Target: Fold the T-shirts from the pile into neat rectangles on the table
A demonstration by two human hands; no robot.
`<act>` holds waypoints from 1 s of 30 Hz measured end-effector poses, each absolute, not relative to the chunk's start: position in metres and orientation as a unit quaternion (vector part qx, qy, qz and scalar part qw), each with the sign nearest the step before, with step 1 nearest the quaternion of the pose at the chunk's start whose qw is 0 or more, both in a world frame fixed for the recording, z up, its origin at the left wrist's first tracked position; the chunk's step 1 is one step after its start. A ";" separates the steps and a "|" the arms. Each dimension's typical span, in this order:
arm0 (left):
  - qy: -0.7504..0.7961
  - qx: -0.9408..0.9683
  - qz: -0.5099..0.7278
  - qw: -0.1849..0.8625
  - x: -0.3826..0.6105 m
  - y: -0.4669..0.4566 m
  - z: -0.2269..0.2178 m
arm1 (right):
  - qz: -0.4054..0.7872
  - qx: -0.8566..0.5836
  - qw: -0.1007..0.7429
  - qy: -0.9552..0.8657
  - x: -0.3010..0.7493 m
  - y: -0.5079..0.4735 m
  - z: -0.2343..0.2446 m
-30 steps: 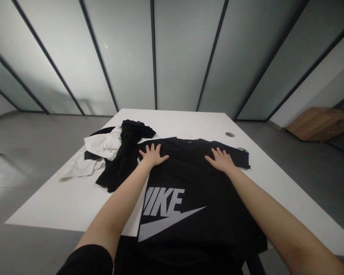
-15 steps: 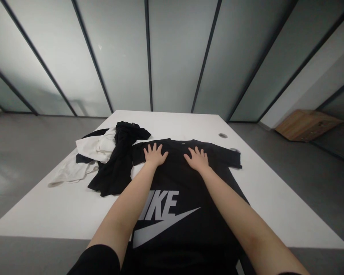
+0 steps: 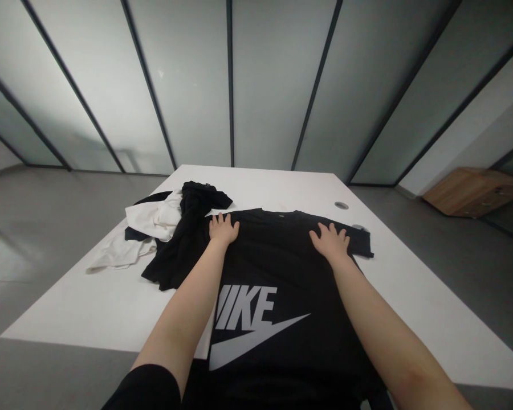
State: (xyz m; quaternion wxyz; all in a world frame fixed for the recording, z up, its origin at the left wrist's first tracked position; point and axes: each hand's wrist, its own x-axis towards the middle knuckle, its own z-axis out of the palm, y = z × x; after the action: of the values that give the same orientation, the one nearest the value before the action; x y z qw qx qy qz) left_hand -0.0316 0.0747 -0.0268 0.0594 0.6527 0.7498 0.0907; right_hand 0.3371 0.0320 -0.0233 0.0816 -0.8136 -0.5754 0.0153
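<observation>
A black T-shirt (image 3: 277,267) with a large white logo lies spread face up on the white table (image 3: 89,302), its hem hanging over the near edge. My left hand (image 3: 223,229) lies flat and open on the shirt's left shoulder. My right hand (image 3: 331,241) rests flat, fingers spread, on the right shoulder close to the short sleeve. Neither hand holds anything.
A heap of clothes sits left of the shirt: a black garment (image 3: 183,239) draped over a white one (image 3: 141,233). Two round cable holes (image 3: 341,205) mark the table's far right. A wooden cabinet (image 3: 474,191) stands on the floor at right. Glass panels close off the back.
Both hands slid apart across the shirt's upper part: the right one moved out toward the right sleeve, the left one shifted slightly left toward the shoulder.
</observation>
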 end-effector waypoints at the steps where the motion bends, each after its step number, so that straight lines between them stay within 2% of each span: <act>1: 0.751 0.651 0.096 0.044 -0.029 0.073 -0.025 | 0.012 -0.798 0.074 -0.598 0.327 0.029 -0.022; 4: 0.748 0.653 0.118 -0.016 -0.016 0.066 -0.018 | 0.044 -0.759 0.032 -0.649 0.295 0.023 -0.024; 7: 0.727 0.674 0.128 -0.032 0.003 0.053 -0.009 | 0.086 -0.765 -0.007 -0.639 0.270 0.024 -0.030; 11: 0.690 0.716 0.108 0.003 0.036 0.034 0.002 | 0.101 -0.767 -0.018 -0.634 0.260 0.037 -0.031; 16: 0.666 0.741 0.018 0.081 0.061 0.021 0.000 | 0.091 -0.756 -0.004 -0.648 0.262 0.063 -0.026; 20: 0.673 0.731 0.016 0.114 0.053 0.026 -0.016 | 0.077 -0.741 0.036 -0.666 0.266 0.078 -0.028; 30: 0.695 0.711 0.079 0.069 0.016 0.049 -0.033 | 0.053 -0.683 0.226 -0.693 0.290 0.070 -0.036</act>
State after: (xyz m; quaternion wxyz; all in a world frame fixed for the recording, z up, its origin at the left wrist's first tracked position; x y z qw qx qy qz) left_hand 0.0164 0.0492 -0.0332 0.0688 0.7113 0.6951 0.0786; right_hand 0.2898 0.0704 -0.0359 0.2258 -0.6826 -0.6930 0.0532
